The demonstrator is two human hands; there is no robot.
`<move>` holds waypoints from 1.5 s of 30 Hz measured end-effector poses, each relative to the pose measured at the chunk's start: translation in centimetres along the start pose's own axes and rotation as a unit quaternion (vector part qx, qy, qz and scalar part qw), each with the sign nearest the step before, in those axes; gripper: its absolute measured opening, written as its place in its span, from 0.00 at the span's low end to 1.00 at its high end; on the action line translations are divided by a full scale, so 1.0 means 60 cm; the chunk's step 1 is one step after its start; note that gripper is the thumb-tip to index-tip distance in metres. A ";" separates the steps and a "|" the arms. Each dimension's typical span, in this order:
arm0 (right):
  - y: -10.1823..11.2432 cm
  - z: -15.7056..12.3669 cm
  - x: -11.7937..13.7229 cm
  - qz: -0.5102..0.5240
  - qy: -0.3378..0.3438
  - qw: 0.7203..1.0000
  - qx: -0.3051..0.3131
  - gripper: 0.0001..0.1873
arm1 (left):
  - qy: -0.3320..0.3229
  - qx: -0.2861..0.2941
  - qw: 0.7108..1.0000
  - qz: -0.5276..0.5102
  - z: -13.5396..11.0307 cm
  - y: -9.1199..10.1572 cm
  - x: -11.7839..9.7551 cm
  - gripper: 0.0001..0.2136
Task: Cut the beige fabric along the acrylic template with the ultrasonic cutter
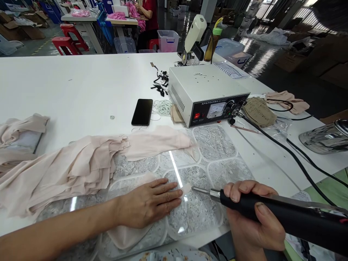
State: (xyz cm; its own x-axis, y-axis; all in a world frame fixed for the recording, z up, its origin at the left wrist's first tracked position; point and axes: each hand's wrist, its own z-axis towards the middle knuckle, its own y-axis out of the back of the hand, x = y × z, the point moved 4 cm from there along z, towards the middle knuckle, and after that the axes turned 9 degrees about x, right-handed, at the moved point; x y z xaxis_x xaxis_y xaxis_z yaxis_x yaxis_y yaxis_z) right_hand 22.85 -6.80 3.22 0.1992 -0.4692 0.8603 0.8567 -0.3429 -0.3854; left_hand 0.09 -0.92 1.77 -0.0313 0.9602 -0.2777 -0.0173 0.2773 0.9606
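My left hand (153,203) lies flat, fingers stretched out, on a pale pink piece of fabric (127,233) over a clear patterned mat (195,214). A small tip of pale cloth (186,188) shows just beyond the fingertips. My right hand (255,214) is wrapped round a black ultrasonic handpiece (288,217) with a thin metal tip, which points left and sits close beside that cloth tip; whether they touch I cannot tell. Another pale pink piece (160,141) lies spread behind, beside a layered pile of the same fabric (73,166) at the left.
A grey generator box (209,87) with a dial stands behind the mat, its black cable (293,156) curving to the right. Nearby are a black phone (141,112), white elastic cord (162,108), black straps (162,81) and a glass jar (326,137). A co-worker (148,21) sits at the back.
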 end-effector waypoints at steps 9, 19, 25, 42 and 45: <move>0.001 0.006 0.001 0.013 -0.002 1.000 -0.007 0.04 | 0.002 0.013 1.000 0.025 0.000 -0.003 -0.001 0.18; -0.017 0.008 -0.009 0.029 0.004 0.999 0.019 0.03 | 0.004 -0.024 0.999 0.022 -0.002 -0.013 0.000 0.17; -0.019 0.010 -0.009 0.022 0.002 0.999 0.031 0.02 | 0.005 -0.036 0.999 0.023 -0.002 -0.011 0.001 0.17; -0.020 0.000 -0.001 0.011 0.005 1.000 0.017 0.04 | 0.003 -0.038 0.999 0.037 -0.007 -0.014 0.000 0.17; -0.019 0.000 -0.003 0.017 0.002 1.000 0.007 0.04 | -0.003 -0.054 0.998 0.046 -0.009 -0.016 0.000 0.16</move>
State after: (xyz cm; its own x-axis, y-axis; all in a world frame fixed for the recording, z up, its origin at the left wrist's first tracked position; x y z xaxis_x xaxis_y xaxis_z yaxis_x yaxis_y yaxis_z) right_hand 21.86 -6.33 3.51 0.2272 -0.4837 0.8453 0.8561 -0.3146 -0.4101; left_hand -0.44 -1.22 0.87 -0.0325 0.9815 -0.1889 -0.1219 0.1837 0.9754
